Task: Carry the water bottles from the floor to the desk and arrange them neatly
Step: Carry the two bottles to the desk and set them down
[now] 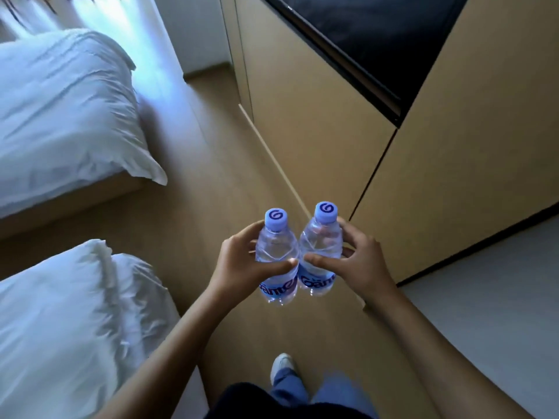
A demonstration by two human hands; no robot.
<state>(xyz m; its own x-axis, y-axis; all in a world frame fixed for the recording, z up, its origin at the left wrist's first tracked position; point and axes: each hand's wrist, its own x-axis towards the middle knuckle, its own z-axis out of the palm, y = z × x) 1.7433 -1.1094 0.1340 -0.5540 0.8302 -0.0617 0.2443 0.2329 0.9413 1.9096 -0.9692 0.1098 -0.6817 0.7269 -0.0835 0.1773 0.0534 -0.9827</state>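
- The left hand grips the left water bottle around its middle: the thumb lies curled across the near face just above the label, and the fingers wrap round the far side, their tips showing at the bottle's left shoulder.
- The right hand grips the right water bottle the same way, thumb curled across the near face above the label and fingers curled round the bottle's right side.
- Both bottles are held upright in the air over the wooden floor, side by side, their bodies touching or very nearly so at the widest part.
- Each bottle is clear with a pale blue cap bearing a dark swirl, and a blue label with white lettering low on the body.
- To the left are two beds with rumpled white bedding: the near bed and the far bed.
- To the right stands tan cabinetry, with a dark screen above it at the far right.
- Near the bottom edge, a white shoe and blue jeans show on the floor below the bottles.
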